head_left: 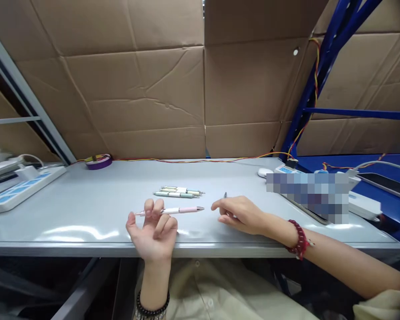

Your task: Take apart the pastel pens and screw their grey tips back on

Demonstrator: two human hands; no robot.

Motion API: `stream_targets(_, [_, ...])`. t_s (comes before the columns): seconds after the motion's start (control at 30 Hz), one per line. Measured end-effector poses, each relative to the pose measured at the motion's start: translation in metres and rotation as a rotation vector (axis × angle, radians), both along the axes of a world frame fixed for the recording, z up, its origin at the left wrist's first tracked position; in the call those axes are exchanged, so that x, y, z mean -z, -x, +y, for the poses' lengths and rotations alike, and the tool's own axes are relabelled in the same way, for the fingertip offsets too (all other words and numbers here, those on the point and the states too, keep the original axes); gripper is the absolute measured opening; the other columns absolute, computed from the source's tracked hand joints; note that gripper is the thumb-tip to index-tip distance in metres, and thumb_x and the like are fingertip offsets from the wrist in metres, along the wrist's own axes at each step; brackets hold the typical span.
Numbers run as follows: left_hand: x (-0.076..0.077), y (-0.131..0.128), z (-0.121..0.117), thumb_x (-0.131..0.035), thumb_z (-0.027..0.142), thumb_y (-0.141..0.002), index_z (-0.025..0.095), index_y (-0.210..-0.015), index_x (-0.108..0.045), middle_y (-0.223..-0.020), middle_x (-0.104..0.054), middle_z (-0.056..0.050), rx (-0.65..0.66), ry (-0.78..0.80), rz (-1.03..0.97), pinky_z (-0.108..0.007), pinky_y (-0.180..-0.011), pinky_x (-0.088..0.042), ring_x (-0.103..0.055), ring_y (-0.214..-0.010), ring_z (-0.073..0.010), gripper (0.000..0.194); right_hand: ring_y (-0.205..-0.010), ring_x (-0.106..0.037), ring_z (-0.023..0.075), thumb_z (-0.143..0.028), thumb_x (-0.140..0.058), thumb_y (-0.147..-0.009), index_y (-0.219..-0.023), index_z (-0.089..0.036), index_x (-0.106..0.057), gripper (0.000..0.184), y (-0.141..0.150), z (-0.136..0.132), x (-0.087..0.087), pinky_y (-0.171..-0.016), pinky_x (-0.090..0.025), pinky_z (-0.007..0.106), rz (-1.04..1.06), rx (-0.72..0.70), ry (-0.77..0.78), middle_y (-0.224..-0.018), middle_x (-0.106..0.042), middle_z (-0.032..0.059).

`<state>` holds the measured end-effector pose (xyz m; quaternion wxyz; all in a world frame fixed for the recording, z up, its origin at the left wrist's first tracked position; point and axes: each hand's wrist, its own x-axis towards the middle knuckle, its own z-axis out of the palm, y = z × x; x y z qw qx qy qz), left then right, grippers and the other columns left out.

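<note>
My left hand is palm up at the near edge of the grey table, fingers curled round a pink-and-white pen that lies horizontally, its metal tip pointing right. My right hand rests on the table just right of the pen tip, fingers loosely bent, with a small dark part sticking up behind them; whether the fingers hold it is unclear. A small row of pale pens lies on the table beyond both hands.
A roll of purple tape sits at the back left. White power strips lie at the left edge, another device at the right. Coloured wires run along the cardboard wall. A blue steel frame stands at the right.
</note>
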<state>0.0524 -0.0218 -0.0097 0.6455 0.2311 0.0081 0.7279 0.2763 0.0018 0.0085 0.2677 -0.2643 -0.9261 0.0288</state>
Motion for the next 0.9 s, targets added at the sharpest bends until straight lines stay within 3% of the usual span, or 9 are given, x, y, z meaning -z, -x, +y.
stream_targets(0.13, [0.002, 0.001, -0.001, -0.039, 0.028, -0.084, 0.018, -0.067, -0.035, -0.059, -0.037, 0.009, -0.002, 0.016, -0.013, -0.013, -0.034, -0.027, -0.004, -0.034, -0.0023, 0.019, -0.057, -0.054, 0.0126, -0.037, -0.031, -0.095, -0.103, -0.015, -0.054, 0.032, -0.001, 0.000, -0.001, -0.056, -0.038, 0.023, -0.027, 0.038, 0.004, -0.066, -0.061, 0.0015])
stream_targets(0.3, [0.002, -0.002, -0.002, -0.043, 0.028, -0.082, 0.019, -0.068, -0.036, -0.060, -0.038, 0.009, 0.050, -0.027, 0.027, -0.013, -0.032, -0.025, -0.003, -0.034, -0.0023, 0.018, -0.055, -0.053, 0.0120, -0.036, -0.036, -0.094, -0.109, -0.014, -0.051, 0.030, 0.002, 0.001, 0.000, -0.054, -0.037, 0.023, -0.070, 0.066, 0.027, -0.068, -0.061, 0.0006])
stream_targets(0.43, [0.005, -0.003, -0.005, -0.043, 0.025, -0.081, 0.019, -0.066, -0.035, -0.058, -0.039, 0.009, 0.141, -0.069, 0.041, -0.015, -0.031, -0.020, -0.003, -0.033, -0.0021, 0.019, -0.065, -0.058, 0.0135, -0.046, -0.050, -0.087, -0.114, -0.015, -0.048, 0.041, 0.004, 0.001, 0.002, -0.059, -0.040, 0.024, -0.104, 0.046, 0.045, -0.081, -0.064, 0.0035])
stream_targets(0.57, [0.004, -0.006, -0.008, -0.041, 0.036, -0.084, 0.020, -0.068, -0.036, -0.061, -0.040, 0.009, 0.178, -0.100, 0.095, -0.017, -0.032, -0.019, -0.006, -0.033, -0.0020, 0.024, -0.068, -0.059, 0.0139, -0.050, -0.050, -0.085, -0.109, -0.015, -0.052, 0.042, 0.006, -0.001, 0.004, -0.058, -0.042, 0.024, -0.102, -0.072, -0.024, -0.083, -0.065, 0.0048])
stream_targets(0.63, [0.002, -0.009, -0.008, -0.039, 0.043, -0.085, 0.020, -0.070, -0.037, -0.064, -0.041, 0.008, 0.184, -0.102, 0.147, -0.017, -0.032, -0.018, -0.010, -0.032, -0.0014, 0.027, -0.065, -0.058, 0.0131, -0.041, -0.042, -0.092, -0.100, -0.015, -0.056, 0.031, 0.006, -0.001, 0.004, -0.056, -0.042, 0.024, -0.052, -0.100, -0.076, -0.078, -0.066, 0.0048])
stream_targets(0.73, [-0.002, -0.012, -0.009, -0.038, 0.046, -0.085, 0.021, -0.072, -0.040, -0.071, -0.044, 0.006, 0.145, -0.080, 0.298, -0.018, -0.034, -0.023, -0.025, -0.032, -0.0014, 0.029, -0.063, -0.058, 0.0127, -0.028, -0.033, -0.096, -0.089, -0.017, -0.059, 0.029, 0.005, 0.002, 0.002, -0.056, -0.043, 0.024, 0.084, -0.064, -0.107, -0.072, -0.065, 0.0041])
stream_targets(0.83, [-0.004, -0.015, -0.009, -0.039, 0.044, -0.085, 0.021, -0.070, -0.039, -0.073, -0.044, 0.005, 0.086, -0.078, 0.386, -0.019, -0.037, -0.030, -0.037, -0.036, -0.0032, 0.029, -0.074, -0.059, 0.0140, -0.034, -0.044, -0.093, -0.093, -0.017, -0.058, 0.022, 0.004, 0.005, 0.001, -0.065, -0.048, 0.025, 0.180, -0.045, -0.028, -0.081, -0.066, 0.0055])
stream_targets(0.9, [-0.003, -0.015, -0.009, -0.038, 0.043, -0.086, 0.020, -0.067, -0.036, -0.069, -0.041, 0.006, 0.093, -0.099, 0.352, -0.019, -0.035, -0.028, -0.032, -0.033, -0.0026, 0.030, -0.086, -0.058, 0.0165, -0.038, -0.054, -0.087, -0.102, -0.016, -0.057, 0.026, 0.006, 0.006, 0.001, -0.074, -0.049, 0.028, 0.144, -0.063, 0.012, -0.093, -0.065, 0.0082])
